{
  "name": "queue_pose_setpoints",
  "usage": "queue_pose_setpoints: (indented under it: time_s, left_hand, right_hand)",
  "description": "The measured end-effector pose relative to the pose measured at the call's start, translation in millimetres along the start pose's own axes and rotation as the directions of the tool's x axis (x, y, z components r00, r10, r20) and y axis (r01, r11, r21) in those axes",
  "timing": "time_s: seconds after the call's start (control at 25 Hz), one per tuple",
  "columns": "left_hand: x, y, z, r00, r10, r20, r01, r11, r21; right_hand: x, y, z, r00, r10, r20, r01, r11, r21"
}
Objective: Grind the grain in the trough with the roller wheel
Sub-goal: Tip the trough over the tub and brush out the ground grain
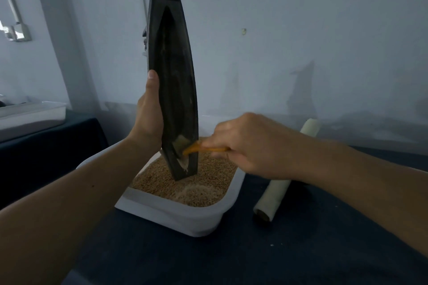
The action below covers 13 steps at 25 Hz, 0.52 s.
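Note:
The dark boat-shaped trough (pixel 173 81) stands on end, its lower tip resting in the grain (pixel 162 180) that fills a white tub (pixel 185 217). My left hand (pixel 148 113) grips the trough's left edge at mid-height, thumb up along the rim. My right hand (pixel 243 143) holds an orange brush or scraper (pixel 196 147) whose tip sits inside the trough's lower end, where pale ground residue clings. A patch of pale powder lies on the grain below the tip. No roller wheel is in sight.
A cream rolled mat or tube (pixel 278 192) lies on the dark tablecloth right of the tub. A second white tray (pixel 30 113) sits on another dark-covered table at the far left. A pale wall stands close behind.

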<state>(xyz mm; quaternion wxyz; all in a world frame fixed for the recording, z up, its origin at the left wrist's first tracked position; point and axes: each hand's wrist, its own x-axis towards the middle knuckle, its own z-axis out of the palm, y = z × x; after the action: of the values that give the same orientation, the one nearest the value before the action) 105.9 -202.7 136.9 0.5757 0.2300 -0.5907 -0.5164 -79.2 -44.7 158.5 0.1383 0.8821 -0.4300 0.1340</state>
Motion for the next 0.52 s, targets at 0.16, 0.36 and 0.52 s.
queue_pose_setpoints:
  time_s: [0.16, 0.36, 0.52]
  left_hand:
    - [1, 3, 1, 1.0, 0.025, -0.017, -0.024, 0.999, 0.031]
    - [-3, 9, 6, 0.999, 0.051, 0.016, -0.051, 0.998, 0.033]
    - [-2, 10, 6, 0.998, 0.059, 0.009, -0.06, 0.996, 0.071]
  right_hand:
    - [-19, -13, -4, 0.992, -0.12, 0.034, 0.123, 0.985, -0.123]
    - [5, -12, -12, 0.996, -0.075, -0.053, 0.056, 0.951, -0.304]
    - [2, -15, -6, 0.991, -0.097, 0.093, 0.124, 0.93, -0.346]
